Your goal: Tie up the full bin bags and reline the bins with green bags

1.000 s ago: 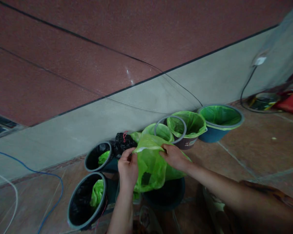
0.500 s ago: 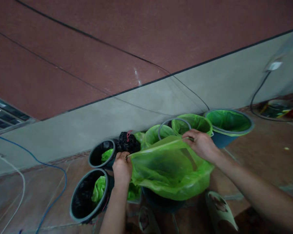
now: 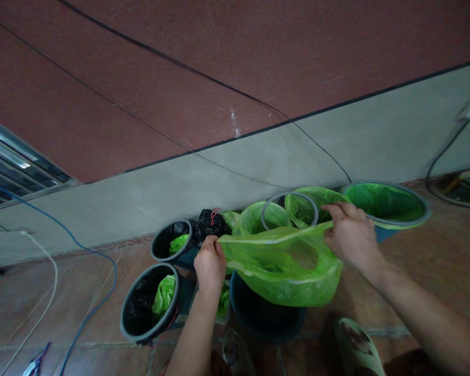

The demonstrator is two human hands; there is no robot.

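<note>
A translucent green trash bag (image 3: 285,266) is stretched between my two hands, its mouth spread wide. My left hand (image 3: 210,265) is closed on the bag's left corner. At the opposite side of the rim, my right hand (image 3: 350,232) pinches the bag's edge. Below the bag stands a dark unlined bin (image 3: 268,324), partly covered by the hanging plastic. A loose grey ring (image 3: 263,214) stands tilted behind the bag, near bins lined with green bags (image 3: 254,216).
Two black-lined bins (image 3: 127,297) with crumpled green plastic stand at left, beside a tied black bag (image 3: 211,224). A green-lined bin (image 3: 429,216) is at right against the wall (image 3: 152,193). Blue cable (image 3: 112,287) and white cable (image 3: 55,282) cross the floor. My slippered feet (image 3: 356,347) are below.
The view has shifted, so the scene sits further right. The bag has lifted and moved back slightly, uncovering more of the dark bin. Both hands still hold its rim.
</note>
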